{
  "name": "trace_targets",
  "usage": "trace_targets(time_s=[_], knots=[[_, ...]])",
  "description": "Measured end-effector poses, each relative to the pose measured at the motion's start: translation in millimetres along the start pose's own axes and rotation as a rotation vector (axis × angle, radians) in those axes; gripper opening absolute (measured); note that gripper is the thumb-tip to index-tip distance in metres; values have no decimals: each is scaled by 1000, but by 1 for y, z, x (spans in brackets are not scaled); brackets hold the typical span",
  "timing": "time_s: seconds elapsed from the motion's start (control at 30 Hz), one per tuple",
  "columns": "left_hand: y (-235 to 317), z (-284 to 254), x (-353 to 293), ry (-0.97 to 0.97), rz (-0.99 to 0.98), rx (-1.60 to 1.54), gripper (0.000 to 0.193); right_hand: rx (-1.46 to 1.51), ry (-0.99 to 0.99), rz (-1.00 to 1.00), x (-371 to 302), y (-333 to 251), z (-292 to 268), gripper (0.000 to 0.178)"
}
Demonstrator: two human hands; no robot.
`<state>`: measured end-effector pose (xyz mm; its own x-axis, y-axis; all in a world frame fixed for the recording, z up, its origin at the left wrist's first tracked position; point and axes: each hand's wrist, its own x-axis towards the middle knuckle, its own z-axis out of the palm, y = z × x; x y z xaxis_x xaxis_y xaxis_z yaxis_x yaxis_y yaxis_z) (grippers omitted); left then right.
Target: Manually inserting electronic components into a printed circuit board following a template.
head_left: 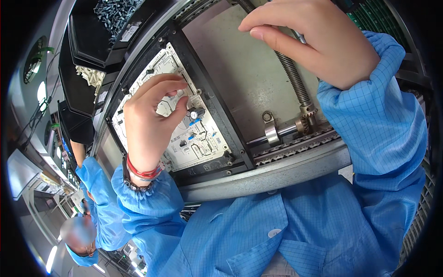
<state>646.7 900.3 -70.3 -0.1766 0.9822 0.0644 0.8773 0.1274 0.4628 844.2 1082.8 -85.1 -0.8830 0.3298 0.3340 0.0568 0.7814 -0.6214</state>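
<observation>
The white board (pixel 203 143) sits in a black frame (pixel 214 92), under the left hand (pixel 150 111). The left grip is curled, with a small gap between thumb and finger, and I see no part held in it. The right hand (pixel 318 37) hangs over the grey space beside the frame, near a long screw rod (pixel 293 78). Its thumb and finger come close together, but I cannot tell if they pinch anything. The work looks partly done: a round can-shaped part (pixel 197 113) and some small blue parts (pixel 192 136) stand on the board. Many printed spots look bare, so more may be left. Black bins nearby hold lots of blue-grey bits (pixel 115 16) and pale bits (pixel 90 75).
</observation>
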Motion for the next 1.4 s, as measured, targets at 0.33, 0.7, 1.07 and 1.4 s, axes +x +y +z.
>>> trace_targets(time_s=[0.33, 0.7, 1.07, 1.4], knots=[[6, -4, -1, -40, 9, 37, 20, -14, -13, -4, -3, 1, -5, 16], [8, 1, 9, 34, 156, 307, 17, 8, -17, 33, -1, 11, -7, 15], [11, -54, -72, 97, 61, 57, 27, 224, -403, 101, 4, 6, 52, 41], [13, -23, -352, 1105, -964, 303, 19, -24, -299, 1, 15, -18, 83, 57]])
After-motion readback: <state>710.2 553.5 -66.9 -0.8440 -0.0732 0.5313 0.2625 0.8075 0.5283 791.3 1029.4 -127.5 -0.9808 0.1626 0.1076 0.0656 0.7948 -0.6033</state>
